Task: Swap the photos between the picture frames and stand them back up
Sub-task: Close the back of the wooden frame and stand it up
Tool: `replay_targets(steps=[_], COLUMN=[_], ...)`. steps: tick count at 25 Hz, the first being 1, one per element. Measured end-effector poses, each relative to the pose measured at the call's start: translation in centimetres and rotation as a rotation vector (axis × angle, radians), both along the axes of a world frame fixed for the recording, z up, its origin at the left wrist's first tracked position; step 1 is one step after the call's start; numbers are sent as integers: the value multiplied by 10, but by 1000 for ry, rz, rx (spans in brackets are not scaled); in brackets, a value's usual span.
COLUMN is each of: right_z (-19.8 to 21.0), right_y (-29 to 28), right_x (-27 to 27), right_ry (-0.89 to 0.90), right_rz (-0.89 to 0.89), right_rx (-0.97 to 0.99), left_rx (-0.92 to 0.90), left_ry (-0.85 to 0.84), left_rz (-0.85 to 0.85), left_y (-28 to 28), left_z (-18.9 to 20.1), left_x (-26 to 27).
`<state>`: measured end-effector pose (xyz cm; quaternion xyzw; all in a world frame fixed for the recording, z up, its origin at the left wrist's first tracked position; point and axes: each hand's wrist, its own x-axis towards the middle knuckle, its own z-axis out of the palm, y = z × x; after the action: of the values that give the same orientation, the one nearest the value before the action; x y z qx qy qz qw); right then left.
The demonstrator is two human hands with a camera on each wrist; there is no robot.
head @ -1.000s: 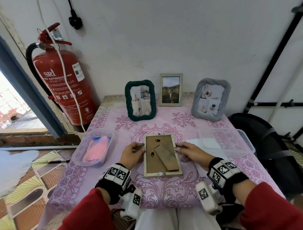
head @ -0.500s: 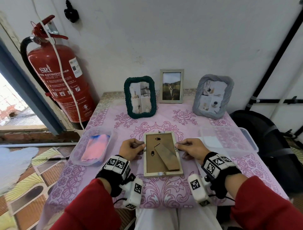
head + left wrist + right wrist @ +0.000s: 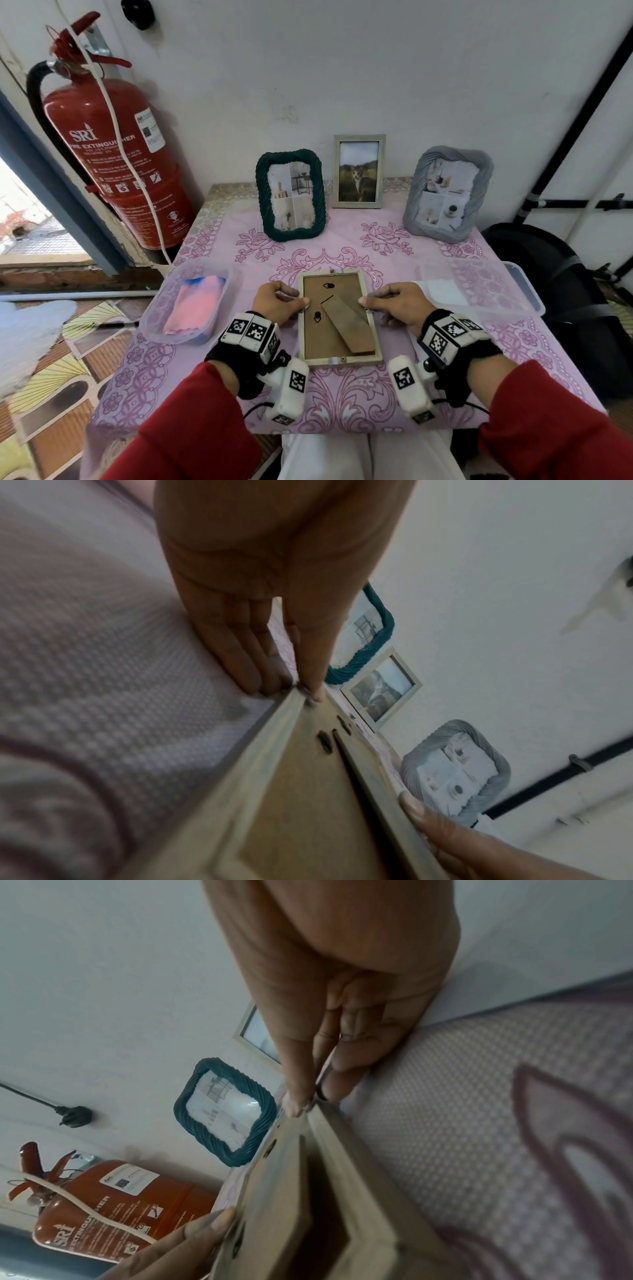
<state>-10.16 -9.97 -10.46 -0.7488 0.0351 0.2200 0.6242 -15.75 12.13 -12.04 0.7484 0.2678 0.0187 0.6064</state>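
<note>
head view: the wooden frame (image 3: 339, 318) lies face down on the pink tablecloth (image 3: 342, 394), backing board up, with its easel stand (image 3: 349, 323) folded flat. this position exposes the small retaining tabs on the rim. the left hand (image 3: 275, 303) pinches the left rim at a side tab, thumb on top. the right hand (image 3: 399, 301) pinches the right rim in the same way. judgement: the tabs are being turned aside so that the backing can lift out and release the photo. three frames stand along the wall: the green rope frame (image 3: 290, 195), the cat photo frame (image 3: 359, 171) and the grey rope frame (image 3: 447, 193). a clear tub with a pink cloth (image 3: 195, 305) sits left of the hands. an empty-looking clear tub (image 3: 479, 287) sits to the right.

left wrist view: the left hand (image 3: 274, 631) has its fingers pressed together against the cloth below the rim, and the thumb bears on the rim edge of the wooden frame (image 3: 281, 791).

right wrist view: the right hand (image 3: 329, 1031) shows thumb and fingers closed on the rim at a metal tab of the wooden frame (image 3: 308, 1191). the fire extinguisher (image 3: 113, 1215) is in the background.

change from the earlier frames: the frame lies in the same place and both hands remain at its side rims. a second ago the left thumb reached further in over the rim. the camera now looks from slightly lower.
</note>
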Motion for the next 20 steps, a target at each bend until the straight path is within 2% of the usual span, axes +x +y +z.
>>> replay_targets(steps=[6, 13, 20], right_z=[-2, 3, 2], right_y=[12, 3, -1], right_x=[2, 1, -3], right_ry=[-69, -2, -34], right_rz=[42, 104, 99], right_rx=[-54, -17, 41], left_rx=[-8, -116, 43], left_ry=[13, -30, -37], left_rz=[-8, 55, 15], left_y=[0, -5, -2], left_z=[1, -1, -4], left_x=[1, -3, -5])
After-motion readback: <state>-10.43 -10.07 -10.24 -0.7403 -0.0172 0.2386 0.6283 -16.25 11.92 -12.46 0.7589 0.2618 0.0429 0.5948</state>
